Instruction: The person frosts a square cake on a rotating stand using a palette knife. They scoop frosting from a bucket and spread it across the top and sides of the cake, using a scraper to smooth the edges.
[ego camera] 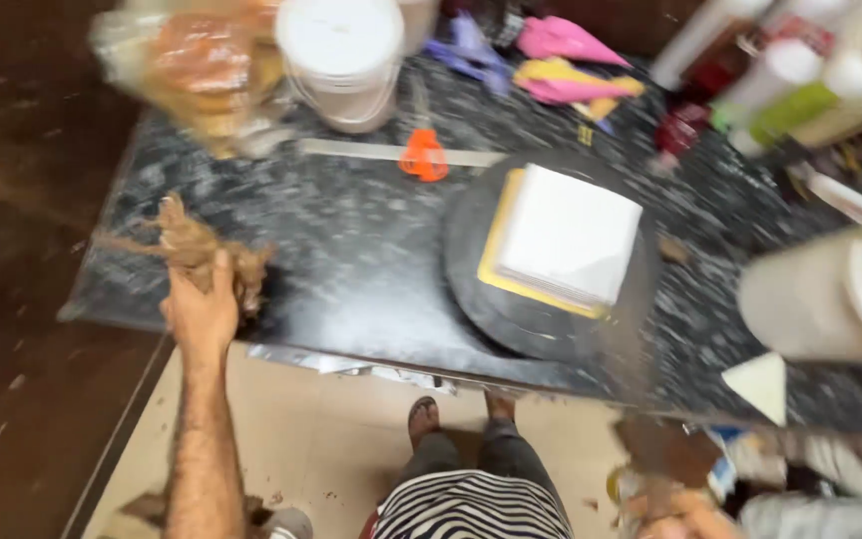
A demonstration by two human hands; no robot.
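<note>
One of the hands (202, 309), the left, grips a brown clump (197, 250) lying crosswise

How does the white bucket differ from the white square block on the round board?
The white bucket is round and stands tall; the white square block is flat and square-cornered. The bucket sits directly on the dark counter; the block rests on a yellow base atop the round board. Both are white.

A black, white-speckled countertop (351, 250) is carrying a dark grey round turntable (541, 319); on it a white square block (571, 235) is sitting over a yellow board (496, 250). Near the far edge, an orange-handled tool (423, 155) and a white bucket (341, 55) are showing. A brown crumbly lump (202, 250) is lying at the left edge.
</note>
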